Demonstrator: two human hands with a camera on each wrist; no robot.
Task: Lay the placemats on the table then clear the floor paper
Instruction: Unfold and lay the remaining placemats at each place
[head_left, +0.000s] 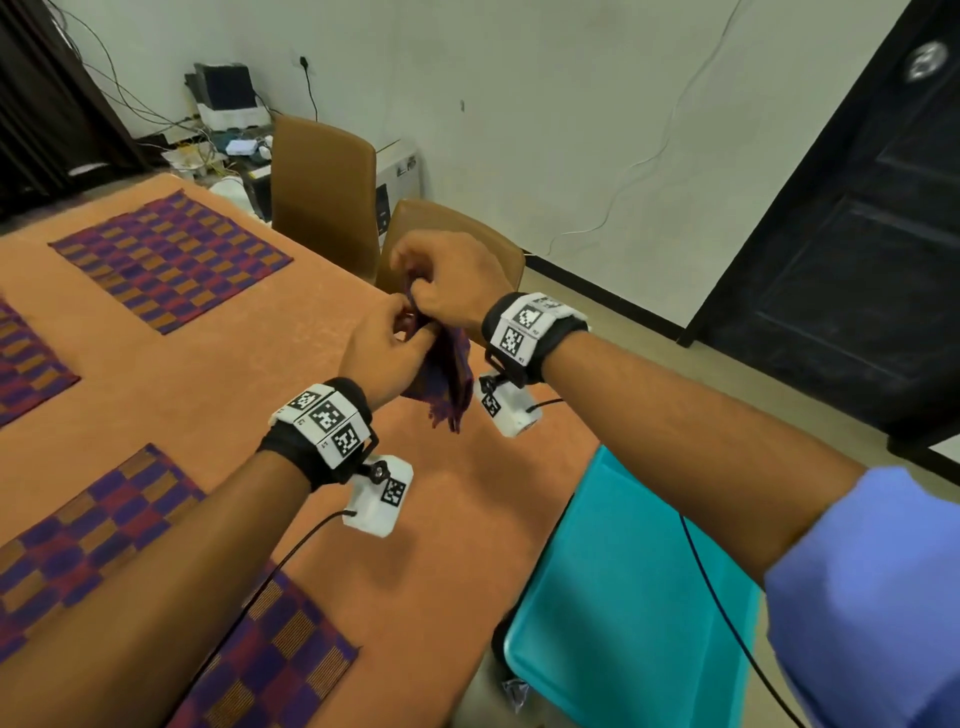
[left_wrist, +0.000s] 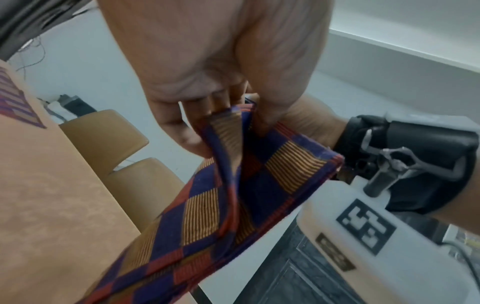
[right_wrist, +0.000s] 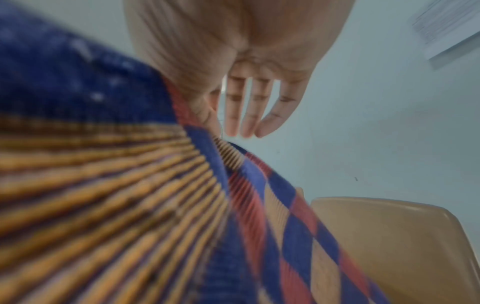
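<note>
A folded checked placemat (head_left: 448, 387) in purple, red and orange hangs above the right edge of the orange table (head_left: 234, 374). My left hand (head_left: 410, 326) pinches its upper edge between thumb and fingers. The right hand (head_left: 422, 292), just above, pinches the same top edge. In the left wrist view my left hand (left_wrist: 228, 127) grips the placemat (left_wrist: 207, 205) where its layers part. In the right wrist view my right hand (right_wrist: 207, 111) pinches the placemat (right_wrist: 130, 185) with thumb and forefinger, other fingers straight. Several placemats lie flat: far (head_left: 171, 260), left (head_left: 26, 358), near (head_left: 88, 530), nearest (head_left: 275, 660).
Two brown chairs (head_left: 322, 192) (head_left: 493, 244) stand along the table's far right side. A teal chair (head_left: 623, 597) sits at the near right corner. A small crumpled scrap (head_left: 515, 693) lies on the floor beside it. A black door (head_left: 857, 208) is on the right.
</note>
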